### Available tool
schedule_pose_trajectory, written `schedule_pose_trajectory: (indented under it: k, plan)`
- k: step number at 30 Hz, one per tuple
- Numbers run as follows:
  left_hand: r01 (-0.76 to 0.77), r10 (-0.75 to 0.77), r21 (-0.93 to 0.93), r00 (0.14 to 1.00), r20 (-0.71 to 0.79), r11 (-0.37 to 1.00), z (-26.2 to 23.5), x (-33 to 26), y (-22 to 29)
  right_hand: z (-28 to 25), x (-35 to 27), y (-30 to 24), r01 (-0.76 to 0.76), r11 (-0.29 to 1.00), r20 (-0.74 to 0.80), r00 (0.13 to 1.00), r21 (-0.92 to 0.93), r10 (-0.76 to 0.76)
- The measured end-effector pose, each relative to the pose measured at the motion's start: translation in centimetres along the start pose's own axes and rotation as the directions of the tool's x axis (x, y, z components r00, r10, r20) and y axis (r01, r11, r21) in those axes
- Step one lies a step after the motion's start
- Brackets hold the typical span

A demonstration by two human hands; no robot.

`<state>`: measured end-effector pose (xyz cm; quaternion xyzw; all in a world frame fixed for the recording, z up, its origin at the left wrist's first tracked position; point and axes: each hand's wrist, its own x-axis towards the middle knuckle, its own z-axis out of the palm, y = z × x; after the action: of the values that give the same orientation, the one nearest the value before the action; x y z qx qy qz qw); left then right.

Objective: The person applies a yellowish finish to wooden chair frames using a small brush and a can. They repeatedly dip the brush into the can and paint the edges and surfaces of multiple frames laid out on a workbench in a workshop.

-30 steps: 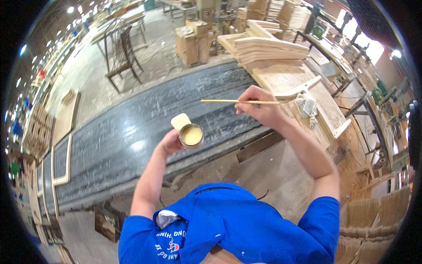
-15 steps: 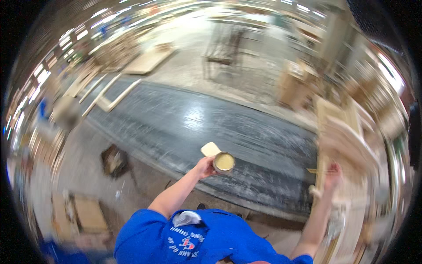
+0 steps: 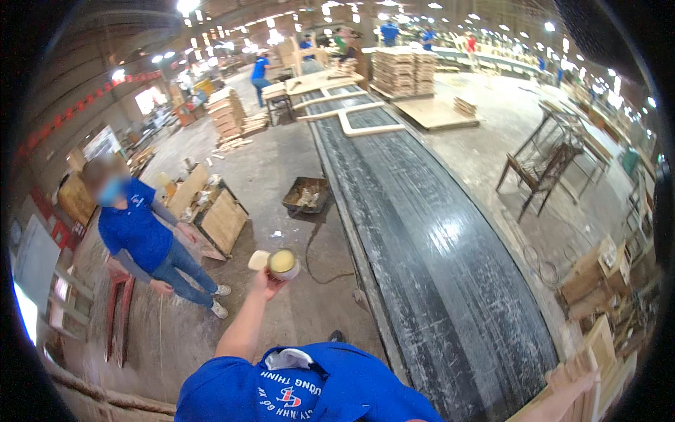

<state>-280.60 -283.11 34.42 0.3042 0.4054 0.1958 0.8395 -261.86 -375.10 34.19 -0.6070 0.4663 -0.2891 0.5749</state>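
Observation:
My left hand (image 3: 267, 284) is closed around a round tin (image 3: 284, 266) with yellowish paste in it, held out over the concrete floor. A pale, flat, rounded piece (image 3: 259, 260) sticks out beside the tin on the same hand's side; I cannot make out whether it is a lid or a spreader. At the lower right my right hand (image 3: 578, 378) is at a light wooden frame (image 3: 603, 344), its fingers blurred against the similarly coloured wood. Whether it grips the frame or holds something small does not show.
A long dark conveyor belt (image 3: 429, 239) runs away from me, with pale wooden frames (image 3: 373, 130) at its far end. On the left stands a person in blue (image 3: 137, 218) near a wooden box (image 3: 223, 218). A dark metal pan (image 3: 306, 195) and a cable lie beside the belt.
My view has swung left, bringing the person and the conveyor's far end into sight. My left hand still holds the tin, now over the floor. My right hand stays by the wooden frame.

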Motion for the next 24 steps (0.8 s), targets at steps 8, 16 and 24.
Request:
schedule_pose_trajectory:
  k: [8, 16, 24]
  plan:
    - [-0.270, 0.186, -0.195, 0.912, -0.365, 0.943, -8.4, -9.3, 2.8, 6.5, -1.8, -0.2, 0.121, 0.944, 0.170, 0.983, -0.306, -0.071]
    - [-0.313, 0.211, -0.194, 0.884, -0.418, 0.930, -10.6, -13.1, 3.6, 9.0, -3.4, -0.3, 0.195, 0.913, 0.271, 0.958, -0.357, -0.099]
    - [-0.226, 0.137, -0.225, 0.925, -0.355, 0.948, -9.6, -8.2, 2.5, 7.9, -6.5, -1.0, 0.235, 0.894, 0.274, 0.952, -0.382, -0.134]
